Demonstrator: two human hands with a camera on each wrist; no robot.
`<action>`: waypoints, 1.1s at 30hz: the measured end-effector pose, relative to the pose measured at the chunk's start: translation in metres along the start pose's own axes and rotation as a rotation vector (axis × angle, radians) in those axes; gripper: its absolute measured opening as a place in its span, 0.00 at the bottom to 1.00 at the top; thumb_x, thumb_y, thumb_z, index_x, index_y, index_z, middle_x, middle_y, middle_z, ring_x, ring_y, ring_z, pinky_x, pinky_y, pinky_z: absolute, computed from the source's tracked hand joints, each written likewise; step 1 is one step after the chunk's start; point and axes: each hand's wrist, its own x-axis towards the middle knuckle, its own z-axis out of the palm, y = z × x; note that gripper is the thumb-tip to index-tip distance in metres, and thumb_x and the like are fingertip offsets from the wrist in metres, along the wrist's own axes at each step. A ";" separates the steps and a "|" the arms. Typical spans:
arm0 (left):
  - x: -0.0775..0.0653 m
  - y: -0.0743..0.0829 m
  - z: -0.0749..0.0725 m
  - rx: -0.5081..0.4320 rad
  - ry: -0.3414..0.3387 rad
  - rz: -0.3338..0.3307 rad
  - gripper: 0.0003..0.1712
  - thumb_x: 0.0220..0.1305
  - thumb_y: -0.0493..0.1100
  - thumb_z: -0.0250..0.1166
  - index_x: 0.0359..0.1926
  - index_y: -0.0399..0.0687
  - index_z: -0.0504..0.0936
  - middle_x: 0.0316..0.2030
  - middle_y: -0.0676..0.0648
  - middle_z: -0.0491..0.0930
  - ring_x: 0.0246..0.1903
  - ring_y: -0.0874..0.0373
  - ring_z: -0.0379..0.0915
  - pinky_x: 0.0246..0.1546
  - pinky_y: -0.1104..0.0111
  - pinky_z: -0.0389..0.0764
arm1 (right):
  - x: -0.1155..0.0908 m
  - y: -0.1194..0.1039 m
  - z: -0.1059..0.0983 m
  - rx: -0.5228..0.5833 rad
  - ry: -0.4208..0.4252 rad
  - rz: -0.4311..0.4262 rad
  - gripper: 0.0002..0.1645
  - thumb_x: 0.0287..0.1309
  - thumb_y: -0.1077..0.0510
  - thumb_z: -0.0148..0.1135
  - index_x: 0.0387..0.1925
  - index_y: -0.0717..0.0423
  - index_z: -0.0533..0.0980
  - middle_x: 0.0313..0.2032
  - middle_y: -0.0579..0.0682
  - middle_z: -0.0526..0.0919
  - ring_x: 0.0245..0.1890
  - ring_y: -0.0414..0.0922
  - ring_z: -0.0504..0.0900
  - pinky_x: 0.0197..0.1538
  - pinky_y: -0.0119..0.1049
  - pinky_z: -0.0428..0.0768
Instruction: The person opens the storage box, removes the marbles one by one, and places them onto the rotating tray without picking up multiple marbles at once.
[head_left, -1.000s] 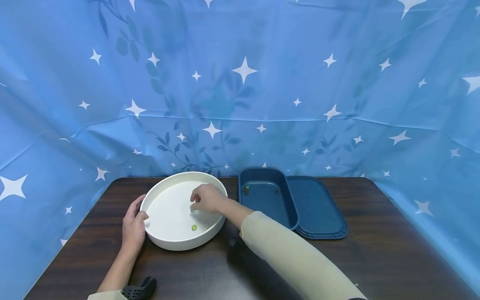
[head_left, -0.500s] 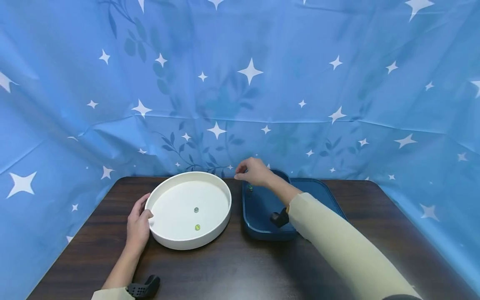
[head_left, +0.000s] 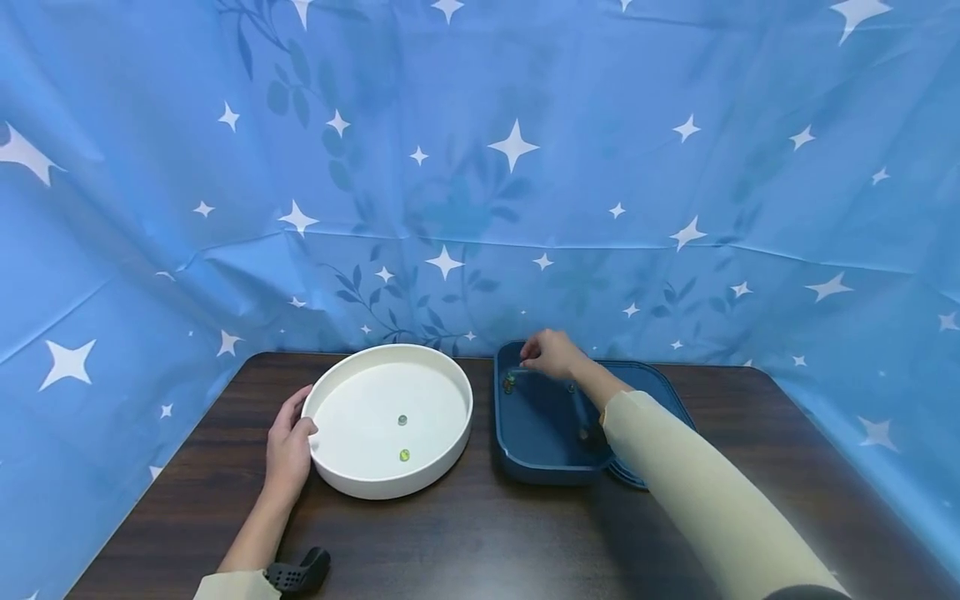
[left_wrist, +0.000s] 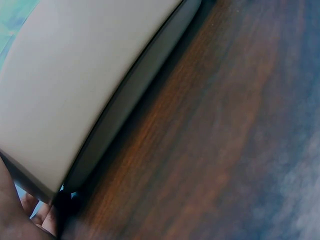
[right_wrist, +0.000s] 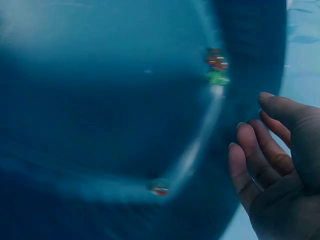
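My left hand (head_left: 288, 446) grips the left rim of a round white tray (head_left: 467, 425), thumb over the edge and fingers outside. Inside lie a greyish glass marble (head_left: 402, 420) and a yellow-green marble (head_left: 405, 455). My right hand (head_left: 557, 357) is over the back of a dark blue rectangular box (head_left: 551, 475). Its fingers are loosely bent, with nothing visible between them in the right wrist view. Near them in the box are a reddish-brown marble (right_wrist: 217, 60) touching a green marble (right_wrist: 218, 78). Another reddish marble (right_wrist: 160, 188) lies apart, near the box wall.
A flat dark blue lid (head_left: 660, 387) lies right of the box, partly hidden by it and the right arm. Everything stands on a dark wooden table (head_left: 420, 550). A blue star-printed cloth (head_left: 480, 192) hangs behind the table's far edge.
The right hand has gone from above the grey marble in the tray to the box, then lower and further right over it. The left hand keeps its grip; both tray marbles stay.
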 end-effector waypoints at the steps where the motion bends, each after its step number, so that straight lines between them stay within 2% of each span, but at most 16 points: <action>1: 0.000 0.000 0.001 0.000 -0.002 0.002 0.39 0.62 0.31 0.43 0.76 0.49 0.62 0.76 0.44 0.62 0.74 0.51 0.58 0.57 0.76 0.62 | 0.000 0.003 0.003 0.002 -0.001 0.002 0.14 0.65 0.59 0.64 0.47 0.63 0.83 0.43 0.57 0.88 0.42 0.49 0.86 0.46 0.43 0.83; 7: 0.000 0.001 0.004 -0.009 -0.012 0.013 0.39 0.62 0.31 0.43 0.76 0.48 0.62 0.76 0.42 0.62 0.74 0.49 0.59 0.57 0.76 0.62 | 0.001 0.012 0.016 0.018 -0.030 0.021 0.13 0.66 0.60 0.62 0.49 0.62 0.83 0.45 0.57 0.88 0.42 0.49 0.85 0.46 0.43 0.82; 12: 0.000 0.001 0.004 0.004 -0.009 0.004 0.39 0.62 0.31 0.43 0.76 0.48 0.63 0.76 0.43 0.62 0.74 0.49 0.58 0.67 0.62 0.62 | 0.002 0.012 0.026 -0.026 -0.071 0.003 0.15 0.66 0.61 0.62 0.52 0.61 0.82 0.47 0.57 0.87 0.44 0.49 0.85 0.47 0.44 0.83; 15: 0.001 0.001 0.004 0.011 -0.010 0.000 0.39 0.62 0.32 0.43 0.76 0.49 0.63 0.76 0.43 0.61 0.75 0.49 0.57 0.70 0.56 0.61 | 0.004 0.012 0.034 -0.064 -0.057 -0.008 0.14 0.66 0.61 0.63 0.50 0.59 0.83 0.45 0.56 0.87 0.43 0.47 0.84 0.47 0.43 0.83; 23: -0.002 0.002 0.000 0.016 -0.003 0.001 0.39 0.62 0.31 0.43 0.76 0.48 0.63 0.76 0.43 0.61 0.75 0.50 0.57 0.65 0.65 0.63 | 0.011 0.015 0.047 -0.095 -0.018 -0.017 0.06 0.65 0.59 0.64 0.40 0.53 0.85 0.39 0.49 0.89 0.39 0.42 0.84 0.46 0.40 0.82; 27: -0.002 0.002 -0.001 0.024 -0.002 0.002 0.39 0.62 0.32 0.43 0.76 0.48 0.63 0.77 0.44 0.61 0.75 0.50 0.57 0.64 0.66 0.62 | 0.012 0.014 0.044 -0.094 -0.035 -0.031 0.07 0.65 0.60 0.64 0.41 0.55 0.85 0.40 0.51 0.88 0.41 0.43 0.84 0.46 0.41 0.83; 33: -0.002 0.001 -0.001 0.016 0.004 0.009 0.39 0.61 0.32 0.43 0.76 0.49 0.63 0.76 0.44 0.63 0.74 0.50 0.58 0.57 0.76 0.62 | 0.007 0.010 0.031 -0.104 -0.053 -0.045 0.09 0.66 0.59 0.63 0.44 0.55 0.84 0.44 0.51 0.88 0.45 0.46 0.85 0.50 0.44 0.83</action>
